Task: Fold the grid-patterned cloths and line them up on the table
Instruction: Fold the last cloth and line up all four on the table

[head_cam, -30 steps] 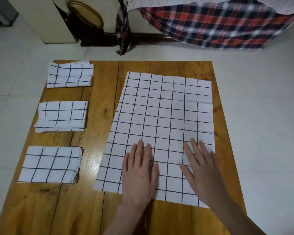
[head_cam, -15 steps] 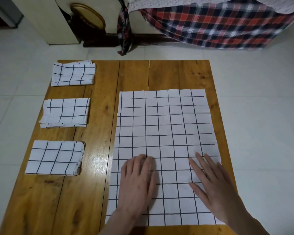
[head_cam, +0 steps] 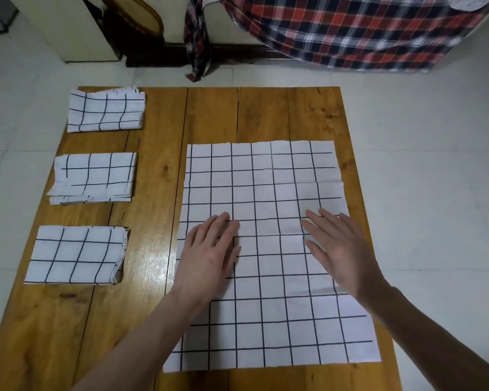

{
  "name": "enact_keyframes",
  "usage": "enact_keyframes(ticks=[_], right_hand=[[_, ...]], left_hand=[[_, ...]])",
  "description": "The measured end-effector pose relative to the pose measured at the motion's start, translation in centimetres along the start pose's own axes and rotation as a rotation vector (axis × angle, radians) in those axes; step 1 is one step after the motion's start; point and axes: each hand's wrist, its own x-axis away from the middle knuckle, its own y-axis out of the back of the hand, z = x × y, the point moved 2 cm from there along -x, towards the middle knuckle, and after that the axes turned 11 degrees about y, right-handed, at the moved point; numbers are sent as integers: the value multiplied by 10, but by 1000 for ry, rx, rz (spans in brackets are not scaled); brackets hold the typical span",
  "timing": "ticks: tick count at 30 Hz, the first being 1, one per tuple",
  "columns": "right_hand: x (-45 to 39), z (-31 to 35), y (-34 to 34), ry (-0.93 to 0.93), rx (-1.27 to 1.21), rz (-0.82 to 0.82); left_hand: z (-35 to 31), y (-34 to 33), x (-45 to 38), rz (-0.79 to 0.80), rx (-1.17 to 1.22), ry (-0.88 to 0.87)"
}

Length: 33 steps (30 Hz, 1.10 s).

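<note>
A large white cloth with a black grid (head_cam: 268, 176) lies spread flat on the right half of the wooden table (head_cam: 158, 153). My left hand (head_cam: 209, 255) rests palm down on its left middle, fingers extended. My right hand (head_cam: 342, 249) lies flat on its right middle, fingers spread. Neither hand grips anything. Three folded grid cloths line the table's left side: a far one (head_cam: 106, 112), a middle one (head_cam: 92, 177) and a near one (head_cam: 75, 254).
Pale tiled floor surrounds the table. Beyond the far edge hangs a red, navy and white plaid fabric (head_cam: 350, 32) over furniture, with a cream cabinet (head_cam: 68, 26) and a round wooden object (head_cam: 136, 18) at the back left.
The spread cloth has been pulled toward me and squared to the table. Both hands have slid forward from its near edge to its middle.
</note>
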Motion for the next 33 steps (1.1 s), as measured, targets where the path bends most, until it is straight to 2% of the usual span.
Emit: enact_keyframes(ticks=[3,10,17,22,26,30,33], right_hand=[[2,2,5,69,18,-95],[-1,6,20,101,-33,-160],[-38,-15,58,174,-96,-34],[-91,-37,108,183,-70,-29],[-128,-44,153,204,39,-69],[-130,-44,185,127,80,-87],[-109,-31,191,125,129,-203]], left_hand=[[0,5,0,-58,92,-7],[10,18,-7,-91,188,-73],[24,65,-42,97,127,-240],[25,121,-102,133,-20,-224],[22,164,-134,-16,-27,-196],[17,191,-133,-173,27,-200],[17,191,-115,-270,88,-191]])
